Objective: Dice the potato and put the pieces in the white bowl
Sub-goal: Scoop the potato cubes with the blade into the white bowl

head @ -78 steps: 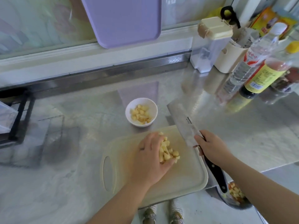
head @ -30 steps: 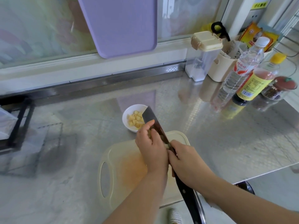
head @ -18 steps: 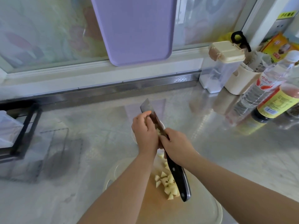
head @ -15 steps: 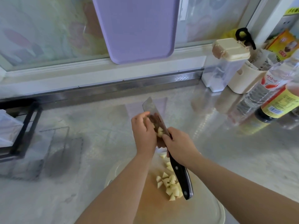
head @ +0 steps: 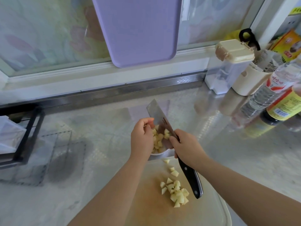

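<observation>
My left hand is by the flat side of the knife. Its fingers are bent in close, and I think they are there to push the food off the blade. I cannot tell if they pinch a bit or only shove. My right hand is wrapped tight round the knife, up where the handle meets the blade, so I can tip it like a little shovel. The blade points away from me and leans over the bowl. I see only the near white rim of the bowl, because my hands and the blade hide the rest. The potato pieces sit between my left hand and the blade, right over the bowl, so they should drop in and not land on the counter. The bowl stands just past the far edge of the board, so the carry is short. Now I count. Two hands, one knife, one bowl, one board. On the board there is one heap of cut potato near the knife handle, too bunched up for me to count well. Three loose bits lie between the heap and the bowl. I think one more scoop could finish the job.
</observation>
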Available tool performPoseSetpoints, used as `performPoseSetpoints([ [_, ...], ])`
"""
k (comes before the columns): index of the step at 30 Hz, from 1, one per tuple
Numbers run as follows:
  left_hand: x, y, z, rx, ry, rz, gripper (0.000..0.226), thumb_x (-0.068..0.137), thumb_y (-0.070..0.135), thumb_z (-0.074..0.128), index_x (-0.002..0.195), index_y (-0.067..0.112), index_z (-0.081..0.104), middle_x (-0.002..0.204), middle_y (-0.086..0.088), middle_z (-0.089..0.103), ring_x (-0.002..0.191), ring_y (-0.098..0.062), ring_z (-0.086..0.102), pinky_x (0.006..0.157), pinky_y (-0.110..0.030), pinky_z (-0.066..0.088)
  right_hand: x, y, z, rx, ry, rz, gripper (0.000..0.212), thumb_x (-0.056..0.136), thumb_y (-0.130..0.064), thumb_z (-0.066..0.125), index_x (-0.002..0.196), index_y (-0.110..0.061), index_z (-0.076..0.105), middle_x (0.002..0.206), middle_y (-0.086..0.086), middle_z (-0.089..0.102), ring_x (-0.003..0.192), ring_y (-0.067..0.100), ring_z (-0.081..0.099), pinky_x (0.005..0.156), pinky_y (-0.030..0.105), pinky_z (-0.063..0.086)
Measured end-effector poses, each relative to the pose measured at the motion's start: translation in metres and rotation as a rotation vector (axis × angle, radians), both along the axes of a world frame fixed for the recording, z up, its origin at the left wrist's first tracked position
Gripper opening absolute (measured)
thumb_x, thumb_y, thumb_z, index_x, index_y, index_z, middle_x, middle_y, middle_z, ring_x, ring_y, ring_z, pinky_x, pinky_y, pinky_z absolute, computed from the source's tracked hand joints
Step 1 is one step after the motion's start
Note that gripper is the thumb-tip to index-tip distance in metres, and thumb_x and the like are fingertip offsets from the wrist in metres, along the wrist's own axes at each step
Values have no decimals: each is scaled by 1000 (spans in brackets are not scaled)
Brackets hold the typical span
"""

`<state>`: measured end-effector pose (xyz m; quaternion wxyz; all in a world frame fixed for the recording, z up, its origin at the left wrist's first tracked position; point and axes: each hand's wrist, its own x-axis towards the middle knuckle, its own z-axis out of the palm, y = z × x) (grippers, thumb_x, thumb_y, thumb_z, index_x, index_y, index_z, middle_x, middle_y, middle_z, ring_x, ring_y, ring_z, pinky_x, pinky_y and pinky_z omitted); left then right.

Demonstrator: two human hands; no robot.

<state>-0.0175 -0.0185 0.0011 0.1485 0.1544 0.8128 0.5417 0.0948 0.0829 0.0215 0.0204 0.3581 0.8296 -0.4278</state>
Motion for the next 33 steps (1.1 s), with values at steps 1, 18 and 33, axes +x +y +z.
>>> performPoseSetpoints([
  [1, -1, -2, 1, 3, 37, -26, 26, 101, 14, 44, 109, 30, 62, 105, 12, 65, 101, -2, 61, 90, -26, 52, 1, 1, 0, 7, 2, 2, 19, 102, -19, 46, 89, -9, 56, 82, 13, 69, 68, 27, 68, 54, 22, 46],
  [18, 6, -21, -13, -173, 637, -421, 29, 94, 30, 55, 122, 23, 57, 125, 8, 47, 111, -10, 52, 84, -21, 49, -4, 6, 5, 65, 42, 30, 21, 102, -20, 47, 88, -7, 58, 71, 10, 65, 70, 29, 65, 65, 35, 51],
  [33, -6, -41, -23, -323, 408, -122, 21, 93, 22, 60, 114, 26, 61, 119, 8, 49, 110, -14, 50, 83, -22, 39, 6, 14, 7, 117, 28, 6, 23, 101, -21, 46, 83, -10, 53, 74, 11, 66, 67, 30, 65, 63, 44, 54],
])
